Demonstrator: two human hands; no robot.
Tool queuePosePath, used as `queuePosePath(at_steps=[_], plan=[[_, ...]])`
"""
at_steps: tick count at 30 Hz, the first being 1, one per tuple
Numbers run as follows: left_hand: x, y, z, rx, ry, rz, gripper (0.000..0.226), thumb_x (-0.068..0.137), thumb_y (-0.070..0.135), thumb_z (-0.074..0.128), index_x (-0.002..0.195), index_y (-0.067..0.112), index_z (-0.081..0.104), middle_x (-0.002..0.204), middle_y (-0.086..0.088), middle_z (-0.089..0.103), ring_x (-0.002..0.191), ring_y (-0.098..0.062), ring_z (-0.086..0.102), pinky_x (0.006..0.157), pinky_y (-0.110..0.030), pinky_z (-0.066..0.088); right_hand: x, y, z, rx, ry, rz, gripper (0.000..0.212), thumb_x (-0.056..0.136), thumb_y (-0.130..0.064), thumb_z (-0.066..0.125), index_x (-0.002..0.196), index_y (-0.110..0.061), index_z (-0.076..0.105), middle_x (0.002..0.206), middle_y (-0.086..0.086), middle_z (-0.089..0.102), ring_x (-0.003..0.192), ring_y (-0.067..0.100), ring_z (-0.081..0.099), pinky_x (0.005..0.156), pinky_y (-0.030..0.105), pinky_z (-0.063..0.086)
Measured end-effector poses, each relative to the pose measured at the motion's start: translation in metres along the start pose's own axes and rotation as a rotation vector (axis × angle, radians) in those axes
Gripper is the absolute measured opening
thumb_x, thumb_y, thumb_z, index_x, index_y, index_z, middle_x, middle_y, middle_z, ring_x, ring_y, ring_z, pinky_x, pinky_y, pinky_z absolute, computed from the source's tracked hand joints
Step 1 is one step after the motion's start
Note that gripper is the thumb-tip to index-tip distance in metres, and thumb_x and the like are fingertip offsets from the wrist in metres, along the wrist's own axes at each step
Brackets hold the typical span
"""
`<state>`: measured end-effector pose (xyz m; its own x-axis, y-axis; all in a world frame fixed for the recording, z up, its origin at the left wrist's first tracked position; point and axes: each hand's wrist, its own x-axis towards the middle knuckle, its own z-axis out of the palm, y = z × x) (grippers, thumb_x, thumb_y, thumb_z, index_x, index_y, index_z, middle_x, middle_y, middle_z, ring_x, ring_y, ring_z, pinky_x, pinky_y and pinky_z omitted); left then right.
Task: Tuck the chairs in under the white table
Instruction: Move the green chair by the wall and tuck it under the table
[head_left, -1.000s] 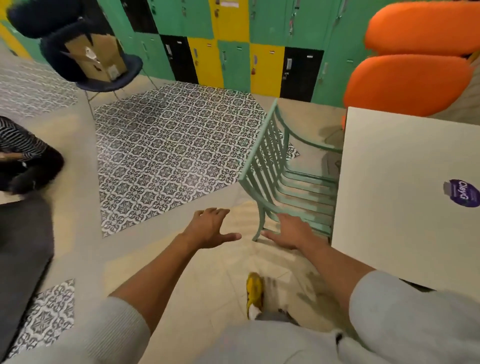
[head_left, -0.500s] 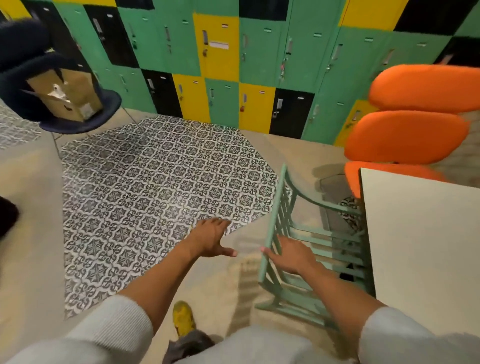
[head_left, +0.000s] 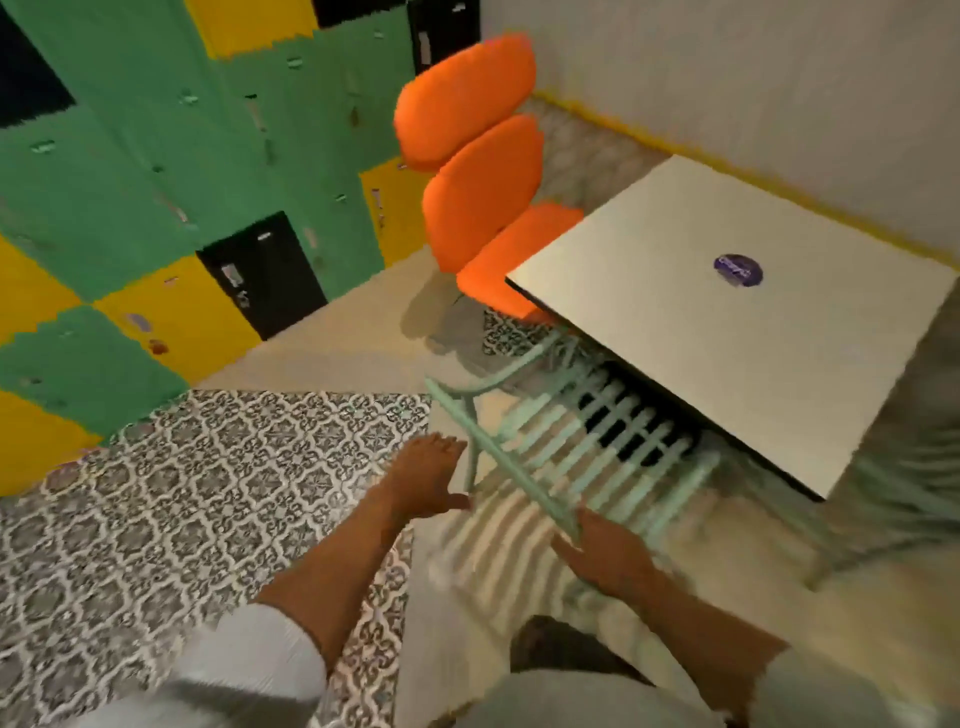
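**Q:** Head view: where does the chair sit, relative to the table and the hands?

**A:** A mint-green slatted chair (head_left: 587, 441) stands at the near-left edge of the white table (head_left: 727, 322), its seat partly under the tabletop and its backrest rail toward the person. The rail runs diagonally, from upper left down to lower right. The chair lies ahead and slightly right of both hands.

**Q:** Which hand is on it?

**A:** The right hand (head_left: 608, 556) meets the lower end of the backrest rail, palm against it; blur keeps me from telling whether the fingers wrap the rail or only press flat. The left hand (head_left: 426, 483) is spread open, fingers extended, holding nothing, just beside the rail's upper stretch but apart from it.

**Q:** So what does the coming push turn on?

**A:** In my judgement, the direction: the table lies up and to the right of the hands, square across the rail's long axis. With contact at only one end of the rail, a push could swing the chair rather than slide it straight; the left hand is close enough to steady the other end.

**Q:** Anything else around the table?

**A:** An orange padded chair (head_left: 483, 192) stands at the table's far-left side, its seat at the table's edge. Another pale green frame shows at the right, too smeared to read. Green, yellow and black lockers (head_left: 182, 208) fill the background.
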<state>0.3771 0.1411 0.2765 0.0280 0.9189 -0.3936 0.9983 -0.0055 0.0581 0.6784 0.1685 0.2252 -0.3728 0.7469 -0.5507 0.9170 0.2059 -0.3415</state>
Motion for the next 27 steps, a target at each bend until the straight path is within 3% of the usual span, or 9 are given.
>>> queuePosePath(at_steps=[2,6,12,17,20,24,27], plan=[[0.026,0.001,-0.007,0.059,0.008,0.115,0.097,0.093,0.07,0.067,0.167,0.017,0.032,0.168,-0.01,0.042,0.154,-0.03,0.039,0.125,-0.043,0.029,-0.009,0.0,0.001,0.013,0.053,0.099,0.077,0.1,-0.078,0.044,0.152,-0.023,0.052,0.148,0.003,0.064,0.131,0.024,0.063,0.109,0.037,0.051],[0.074,0.004,0.003,0.173,-0.041,0.261,0.093,0.093,0.066,0.068,0.165,0.019,0.033,0.171,-0.008,0.035,0.158,-0.028,0.031,0.129,-0.044,0.022,-0.01,0.012,0.011,-0.002,0.056,0.259,0.085,0.094,-0.086,0.042,0.153,-0.026,0.049,0.15,0.0,0.062,0.133,0.025,0.063,0.107,0.039,0.053],[0.14,-0.017,0.016,0.312,-0.123,0.34,0.079,0.098,0.058,0.064,0.163,0.022,0.038,0.166,-0.005,0.044,0.154,-0.027,0.038,0.128,-0.046,0.028,0.004,0.019,0.035,0.0,0.141,0.343,0.062,0.098,-0.076,0.048,0.134,-0.028,0.061,0.13,0.001,0.072,0.117,0.026,0.071,0.096,0.038,0.053],[0.168,-0.045,0.017,0.414,-0.214,0.318,0.058,0.103,0.047,0.058,0.156,0.025,0.046,0.155,0.001,0.058,0.143,-0.023,0.053,0.122,-0.042,0.036,0.017,0.0,0.039,-0.045,0.138,0.388,0.041,0.107,-0.052,0.048,0.139,-0.029,0.061,0.131,0.002,0.073,0.117,0.028,0.072,0.1,0.036,0.052],[0.185,-0.058,0.013,0.44,-0.187,0.308,0.042,0.106,0.039,0.05,0.146,0.026,0.055,0.143,0.005,0.066,0.133,-0.02,0.062,0.116,-0.04,0.044,0.028,-0.008,0.041,-0.045,0.13,0.453,0.044,0.109,-0.051,0.047,0.145,-0.029,0.057,0.135,0.002,0.071,0.121,0.028,0.07,0.106,0.036,0.05],[0.203,-0.08,0.015,0.475,-0.185,0.382,0.039,0.107,0.035,0.046,0.145,0.026,0.054,0.139,0.002,0.068,0.129,-0.02,0.066,0.11,-0.037,0.046,0.05,-0.026,0.036,0.002,0.077,0.467,0.047,0.109,-0.051,0.05,0.149,-0.026,0.053,0.138,0.005,0.069,0.124,0.032,0.068,0.104,0.04,0.051],[0.21,-0.086,0.018,0.458,-0.172,0.412,0.042,0.109,0.029,0.043,0.15,0.027,0.051,0.135,0.0,0.07,0.124,-0.022,0.069,0.108,-0.038,0.047,0.066,-0.042,0.036,0.001,0.055,0.481,0.046,0.113,-0.041,0.047,0.158,-0.035,0.046,0.14,0.006,0.066,0.126,0.033,0.066,0.104,0.041,0.051]])
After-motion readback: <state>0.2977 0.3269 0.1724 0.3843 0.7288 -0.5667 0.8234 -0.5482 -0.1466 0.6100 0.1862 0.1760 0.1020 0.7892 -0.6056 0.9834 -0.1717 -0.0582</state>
